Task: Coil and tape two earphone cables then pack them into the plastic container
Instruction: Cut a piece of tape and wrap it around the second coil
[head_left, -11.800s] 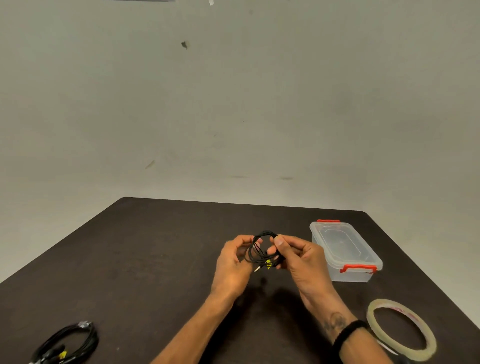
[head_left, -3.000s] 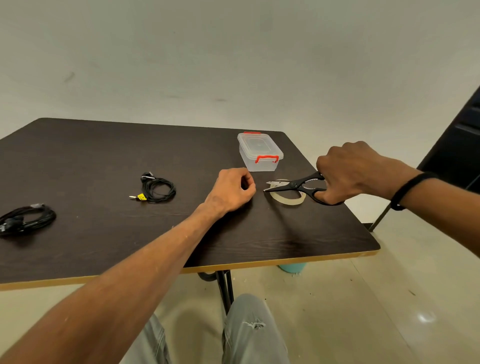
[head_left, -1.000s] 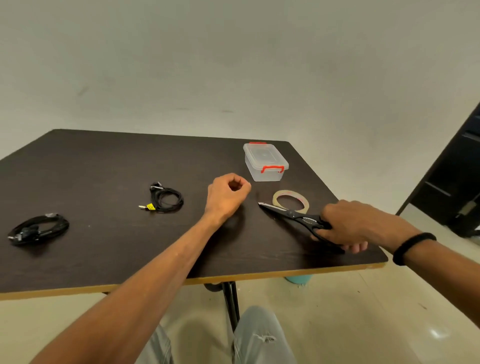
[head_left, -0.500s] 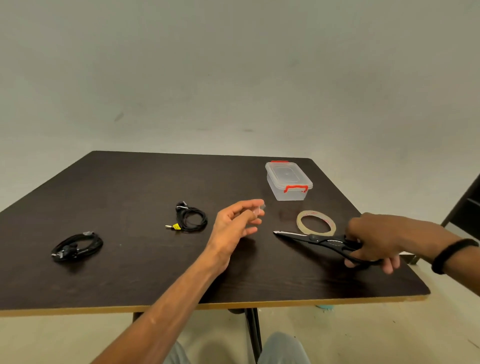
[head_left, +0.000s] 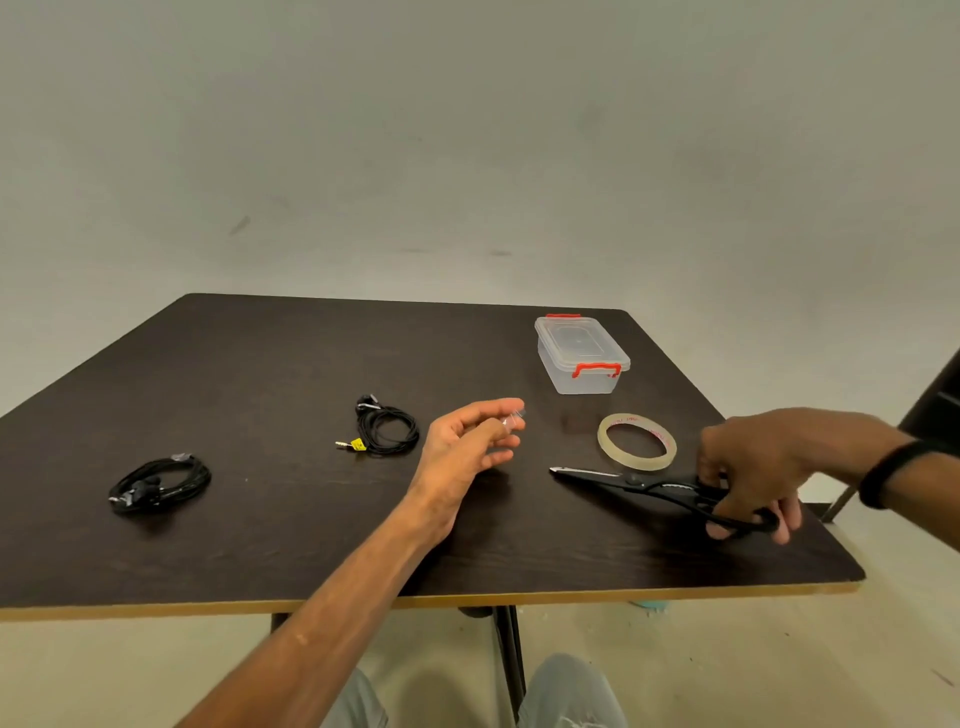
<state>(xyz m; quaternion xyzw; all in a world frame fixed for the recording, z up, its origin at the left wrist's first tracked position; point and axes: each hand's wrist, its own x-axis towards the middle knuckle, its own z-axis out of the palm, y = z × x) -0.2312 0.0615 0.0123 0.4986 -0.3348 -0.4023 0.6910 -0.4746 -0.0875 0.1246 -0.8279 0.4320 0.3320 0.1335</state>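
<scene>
Dark wood-grain table (head_left: 260, 364), head view looking down. Far left near side: coiled black earphone cable (head_left: 158, 484) lying flat, bound at one spot with what looks like tape. Center-left: second coiled earphone cable (head_left: 387, 430), earbuds at its far end, jack plug and yellow tag sticking out to the left. Just right of it, left hand (head_left: 462, 447) raised over the table, fingers loosely spread, small piece of clear tape (head_left: 514, 419) pinched at the thumb and fingertips. Far right: clear plastic container (head_left: 582, 356) with red clips, lid on, nothing visible inside. Nearer than it, clear tape roll (head_left: 637, 442) flat on table. Black scissors (head_left: 639, 483) lying on table near the roll, blades closed, pointing left. Right hand (head_left: 753, 467) gripping scissor handles at the table's right edge, black wristband (head_left: 888, 473) on wrist.
</scene>
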